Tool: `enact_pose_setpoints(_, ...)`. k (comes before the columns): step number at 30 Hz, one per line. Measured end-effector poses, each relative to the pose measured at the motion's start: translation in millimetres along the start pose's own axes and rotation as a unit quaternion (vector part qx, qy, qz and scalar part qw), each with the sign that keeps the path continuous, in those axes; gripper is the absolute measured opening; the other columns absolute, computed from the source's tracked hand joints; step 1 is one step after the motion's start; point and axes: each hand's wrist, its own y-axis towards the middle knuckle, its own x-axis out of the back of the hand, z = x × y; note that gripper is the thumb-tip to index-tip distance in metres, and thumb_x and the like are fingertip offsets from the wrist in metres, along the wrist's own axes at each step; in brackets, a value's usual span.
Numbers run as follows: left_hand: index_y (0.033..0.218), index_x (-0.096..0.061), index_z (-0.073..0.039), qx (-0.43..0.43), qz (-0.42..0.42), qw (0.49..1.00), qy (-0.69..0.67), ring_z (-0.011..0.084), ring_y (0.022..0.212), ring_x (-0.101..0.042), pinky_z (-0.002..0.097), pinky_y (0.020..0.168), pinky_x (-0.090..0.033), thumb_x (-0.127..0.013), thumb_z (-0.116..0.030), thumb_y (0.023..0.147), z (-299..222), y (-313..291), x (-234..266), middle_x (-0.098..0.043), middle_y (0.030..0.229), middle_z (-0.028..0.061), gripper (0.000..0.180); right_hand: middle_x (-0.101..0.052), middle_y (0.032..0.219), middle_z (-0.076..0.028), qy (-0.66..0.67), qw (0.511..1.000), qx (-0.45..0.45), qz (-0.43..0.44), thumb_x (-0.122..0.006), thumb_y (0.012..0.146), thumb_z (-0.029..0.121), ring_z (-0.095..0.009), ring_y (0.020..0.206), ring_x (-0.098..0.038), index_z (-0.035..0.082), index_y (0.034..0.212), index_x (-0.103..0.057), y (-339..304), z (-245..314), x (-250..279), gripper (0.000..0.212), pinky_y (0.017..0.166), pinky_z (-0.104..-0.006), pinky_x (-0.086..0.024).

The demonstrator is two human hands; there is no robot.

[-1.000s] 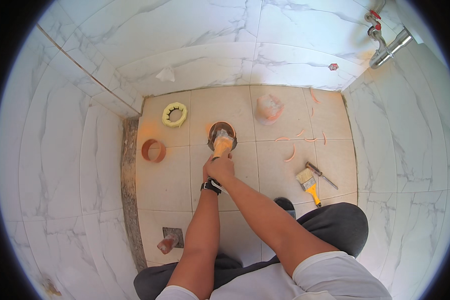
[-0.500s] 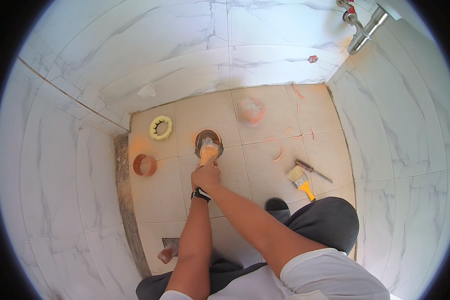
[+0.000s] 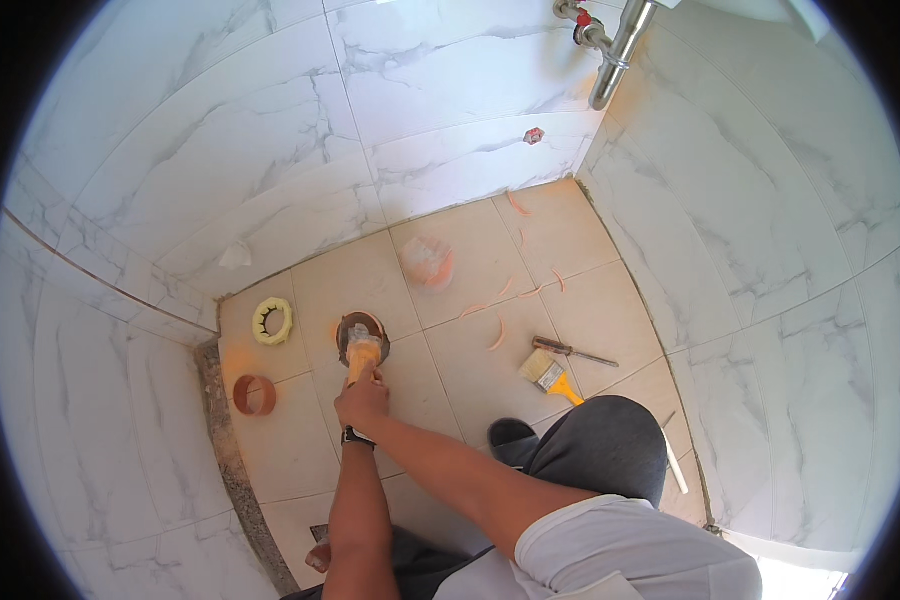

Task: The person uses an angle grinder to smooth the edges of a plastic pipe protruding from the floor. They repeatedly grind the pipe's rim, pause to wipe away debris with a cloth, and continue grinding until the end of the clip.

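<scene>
My left hand point(image 3: 346, 408), with a dark band at its wrist, and my right hand point(image 3: 369, 396) are closed together around the yellow-orange body of a dusty tool point(image 3: 365, 358). Its kind is hard to make out. The right hand overlaps the left and hides most of its fingers. The tool's pale grey end reaches into a round drain hole point(image 3: 384, 345) in the tiled floor, lined with an orange pipe edge. Left of the hole lie a short orange pipe ring point(image 3: 254, 396) and a pale yellow notched ring point(image 3: 272, 321).
Beyond the hole sits a dusty pinkish bundle in clear plastic point(image 3: 429, 262). Curved orange strips point(image 3: 498, 334) are scattered to the right. A screwdriver-like tool point(image 3: 575, 351), a yellow-handled paintbrush point(image 3: 550, 376) and a white-handled tool point(image 3: 676, 466) lie near my knee. Marbled walls point(image 3: 270, 150) enclose the floor.
The view has swung, so the floor and things sit lower and further left. The white-handled tool has come into view beside my knee. Both hands stay on the tool at the hole.
</scene>
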Motion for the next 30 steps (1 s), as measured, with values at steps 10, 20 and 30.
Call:
enact_pose_setpoints(10, 0.140, -0.056, 0.001, -0.057, -0.057, 0.997, 0.018, 0.0325, 0.119, -0.067, 0.0452, 0.094, -0.054, -0.057, -0.047, 0.100, -30, -45, 8, -0.069, 0.126, 0.0170, 0.062, -0.050, 0.143, -0.027, 0.015, 0.995, 0.083, -0.055, -0.060, 0.099, 0.033, -0.045, 0.123, -0.052, -0.002, 0.157, -0.020, -26, -18, 67, 0.080, 0.102, -0.0497, -0.050)
enact_pose_setpoints(20, 0.141, -0.059, -0.004, 0.048, -0.118, 0.688, 0.714, 0.0290, 0.124, -0.065, 0.0414, 0.099, -0.052, -0.069, -0.040, 0.093, -121, -89, -81, -0.069, 0.129, 0.0195, 0.061, -0.059, 0.085, -0.007, 0.095, 0.936, 0.116, 0.318, -0.076, 0.081, 0.007, -0.019, 0.060, -0.064, 0.003, 0.129, -0.048, 41, 32, 226, 0.055, 0.051, -0.0340, -0.056)
enact_pose_setpoints(30, 0.146, -0.060, -0.013, 0.452, -0.197, 0.014, 0.870, 0.0284, 0.140, -0.053, 0.0547, 0.118, -0.034, -0.051, -0.081, 0.089, -235, -289, 42, -0.058, 0.147, 0.0195, 0.089, -0.062, 0.099, -0.011, 0.190, 0.895, 0.016, 0.404, -0.071, 0.086, 0.020, -0.021, 0.073, -0.068, 0.006, 0.136, -0.049, 51, -15, 284, 0.057, 0.059, -0.0370, -0.060)
